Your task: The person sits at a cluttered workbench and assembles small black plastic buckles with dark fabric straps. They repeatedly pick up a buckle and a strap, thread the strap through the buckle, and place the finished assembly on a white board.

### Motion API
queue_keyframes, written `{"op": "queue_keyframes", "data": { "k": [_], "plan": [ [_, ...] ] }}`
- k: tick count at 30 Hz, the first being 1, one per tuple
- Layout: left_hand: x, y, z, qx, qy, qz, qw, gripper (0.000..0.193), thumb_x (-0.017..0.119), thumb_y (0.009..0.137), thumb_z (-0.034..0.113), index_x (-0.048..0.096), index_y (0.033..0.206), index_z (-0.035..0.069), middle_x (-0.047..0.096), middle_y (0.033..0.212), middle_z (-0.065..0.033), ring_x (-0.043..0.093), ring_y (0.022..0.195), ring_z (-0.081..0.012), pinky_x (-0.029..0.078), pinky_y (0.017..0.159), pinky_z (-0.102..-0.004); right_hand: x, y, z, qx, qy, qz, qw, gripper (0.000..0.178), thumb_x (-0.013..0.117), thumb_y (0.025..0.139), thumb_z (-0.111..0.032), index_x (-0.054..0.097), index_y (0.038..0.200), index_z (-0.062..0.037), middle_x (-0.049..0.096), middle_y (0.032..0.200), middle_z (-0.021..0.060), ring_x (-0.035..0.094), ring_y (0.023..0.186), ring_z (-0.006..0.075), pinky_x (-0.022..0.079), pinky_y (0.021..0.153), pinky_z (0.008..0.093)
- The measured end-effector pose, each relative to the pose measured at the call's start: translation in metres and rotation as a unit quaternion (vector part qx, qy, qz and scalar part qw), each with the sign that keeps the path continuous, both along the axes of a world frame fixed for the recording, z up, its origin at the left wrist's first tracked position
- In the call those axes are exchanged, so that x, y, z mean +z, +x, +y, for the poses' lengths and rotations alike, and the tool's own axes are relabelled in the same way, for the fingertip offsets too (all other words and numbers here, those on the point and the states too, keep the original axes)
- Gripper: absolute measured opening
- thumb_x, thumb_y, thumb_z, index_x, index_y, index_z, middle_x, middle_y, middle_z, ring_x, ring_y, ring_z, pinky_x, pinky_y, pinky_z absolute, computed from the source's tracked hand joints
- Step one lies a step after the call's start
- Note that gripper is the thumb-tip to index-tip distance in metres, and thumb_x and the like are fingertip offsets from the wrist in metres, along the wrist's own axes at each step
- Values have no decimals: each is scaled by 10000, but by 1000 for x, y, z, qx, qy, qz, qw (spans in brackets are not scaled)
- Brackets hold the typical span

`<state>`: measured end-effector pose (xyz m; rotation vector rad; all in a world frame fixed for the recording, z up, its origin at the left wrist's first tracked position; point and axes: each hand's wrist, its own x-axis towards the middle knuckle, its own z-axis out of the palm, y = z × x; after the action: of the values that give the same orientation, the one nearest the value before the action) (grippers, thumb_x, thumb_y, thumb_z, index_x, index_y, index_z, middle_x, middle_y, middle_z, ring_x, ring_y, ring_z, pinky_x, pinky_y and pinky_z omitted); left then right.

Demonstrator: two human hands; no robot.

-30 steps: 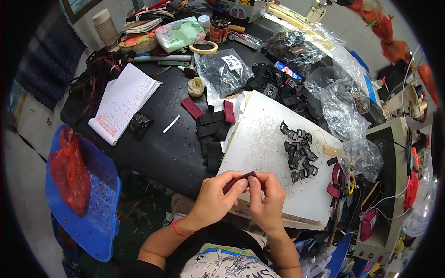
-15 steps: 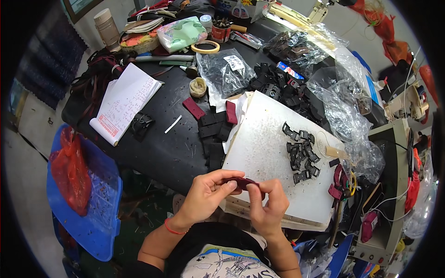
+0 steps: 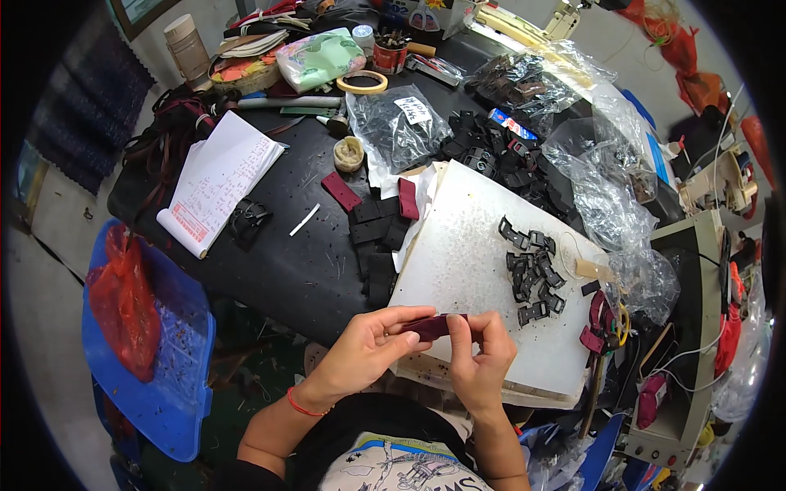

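Note:
Between my two hands, over the near edge of a white board (image 3: 463, 270), is a short maroon strap piece (image 3: 429, 329). My left hand (image 3: 368, 348) pinches its left end between thumb and fingers. At the right end, the thumb and curled fingers of my right hand (image 3: 479, 352) grip it. Several black plastic buckles (image 3: 534, 274) lie in a loose cluster on the board's right half. Left of the board are a maroon piece (image 3: 341, 191), another maroon piece (image 3: 408, 199) and a stack of flat black pieces (image 3: 377, 222).
A notepad (image 3: 225, 176) and a small round jar (image 3: 349, 154) sit on the black table (image 3: 286, 270). Clear plastic bags (image 3: 594, 176) and a heap of black parts (image 3: 491, 159) lie behind the board. A blue plastic seat (image 3: 192, 344) holds a red bag (image 3: 127, 311) at left.
The maroon strap piece has gone from curved to straighter, and more of its flat face shows. My right hand has shifted slightly to the right; my left hand keeps its hold.

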<state>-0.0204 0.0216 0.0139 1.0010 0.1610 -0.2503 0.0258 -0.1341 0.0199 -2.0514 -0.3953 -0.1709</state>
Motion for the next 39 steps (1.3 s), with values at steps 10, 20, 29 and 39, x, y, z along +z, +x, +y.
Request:
{"op": "queue_keyframes", "data": {
  "k": [10,20,29,39],
  "plan": [
    [1,15,-18,142,94,-55,984,445,481,959,118,342,1353,-36,611,1124,-188,613,1016,-215,483,899,-317,27,92,-10,-26,-84,9,996,268,640,852,-186,560,724,35,536,543,121,512,457,206,403,472,329],
    [-5,13,-19,68,232,-87,966,315,523,923,42,488,1216,-68,631,1057,-153,601,1029,-190,483,905,-298,-13,133,-54,-32,-282,-196,939,159,635,795,-72,637,947,-26,606,917,120,533,913,286,396,823,386],
    [4,21,-27,136,353,-129,916,215,556,930,166,591,996,-35,640,810,-111,621,722,-138,486,631,-251,15,39,-16,184,45,81,979,168,618,806,-3,633,971,-30,648,822,115,630,735,231,489,626,291],
    [-12,17,-37,132,441,-197,865,150,574,897,122,618,847,-13,614,650,-111,613,576,-163,454,536,-278,-8,247,-45,-61,-202,-145,967,445,671,796,-226,558,1185,-43,610,1056,181,535,1028,333,411,904,408]
  ]
}}
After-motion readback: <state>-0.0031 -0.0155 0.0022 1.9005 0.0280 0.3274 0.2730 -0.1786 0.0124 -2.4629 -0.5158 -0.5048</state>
